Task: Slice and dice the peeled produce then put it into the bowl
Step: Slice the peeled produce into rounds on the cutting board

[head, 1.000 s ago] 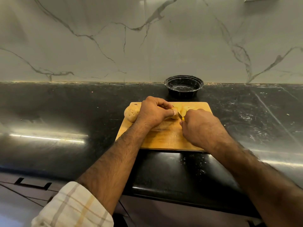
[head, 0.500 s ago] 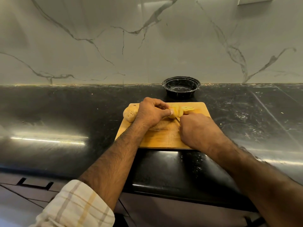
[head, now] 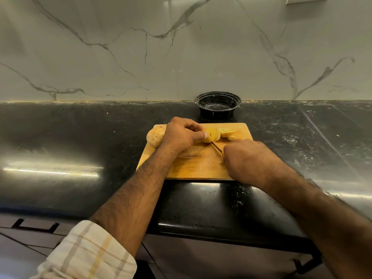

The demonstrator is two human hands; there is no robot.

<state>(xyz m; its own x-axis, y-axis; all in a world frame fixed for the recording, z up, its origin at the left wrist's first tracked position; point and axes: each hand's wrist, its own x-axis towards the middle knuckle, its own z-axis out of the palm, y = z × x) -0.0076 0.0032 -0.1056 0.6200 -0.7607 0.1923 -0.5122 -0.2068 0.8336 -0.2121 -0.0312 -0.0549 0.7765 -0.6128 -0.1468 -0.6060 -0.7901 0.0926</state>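
A wooden cutting board (head: 197, 168) lies on the black counter. My left hand (head: 181, 135) pinches a peeled yellow potato piece (head: 208, 137) near the board's far edge. Cut slices (head: 226, 133) lie just right of it. My right hand (head: 247, 160) grips a knife (head: 217, 148); its thin blade runs up to the potato between piece and slices. The handle is hidden in my fist. A whole potato (head: 155, 135) sits at the board's far left corner, partly behind my left hand. A black round bowl (head: 217, 104) stands beyond the board by the wall.
The glossy black counter (head: 70, 137) stretches left and right of the board. A marble backsplash (head: 141, 47) rises right behind the bowl. The counter's front edge runs under my forearms, with dark drawers below.
My right hand has drawn back toward me, exposing the blade and more cut slices. The left hand has kept its hold on the potato piece.
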